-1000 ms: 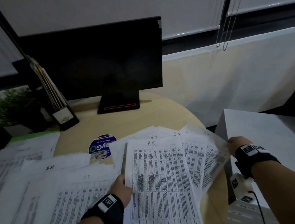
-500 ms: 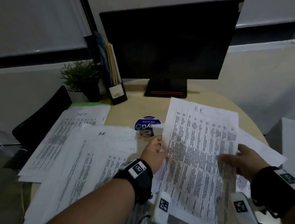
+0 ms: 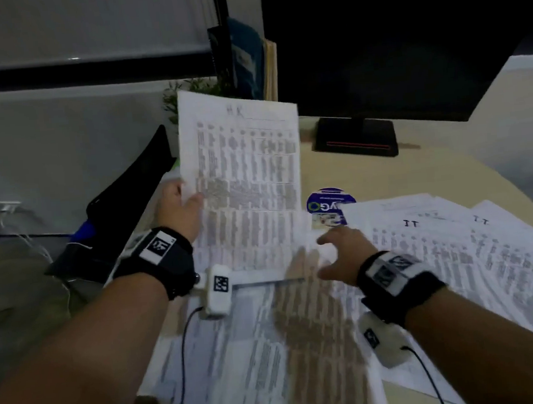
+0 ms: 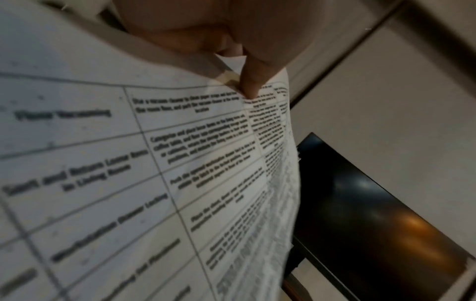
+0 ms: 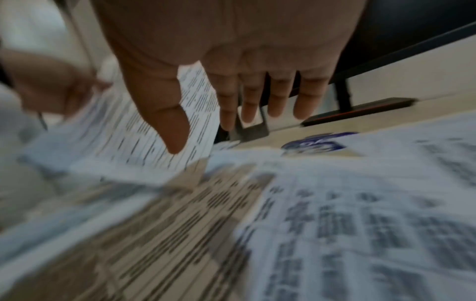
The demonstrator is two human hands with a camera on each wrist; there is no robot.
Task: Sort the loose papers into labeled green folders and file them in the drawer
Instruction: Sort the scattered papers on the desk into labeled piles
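Observation:
My left hand (image 3: 181,205) pinches the left edge of a printed sheet headed HR (image 3: 244,175) and holds it up above the desk's left side. In the left wrist view the thumb (image 4: 253,81) presses the same sheet (image 4: 154,163) against the fingers behind it. My right hand (image 3: 336,253) hovers with fingers spread just right of the sheet's lower edge, above the loose papers (image 3: 454,250) marked IT. The right wrist view shows the straight fingers (image 5: 275,95) holding nothing, over blurred papers (image 5: 335,224). No green folder can be made out.
A black monitor (image 3: 406,47) on its stand (image 3: 355,137) fills the back of the round desk (image 3: 447,168). A file holder (image 3: 244,60) and a plant (image 3: 195,89) stand behind the raised sheet. A blue round sticker (image 3: 326,203) lies mid-desk. A dark chair (image 3: 131,196) stands to the left.
The HR sheet has been lifted off the pile and carried left by my left hand. My right hand has let go of it and now hovers open. The view has swung left.

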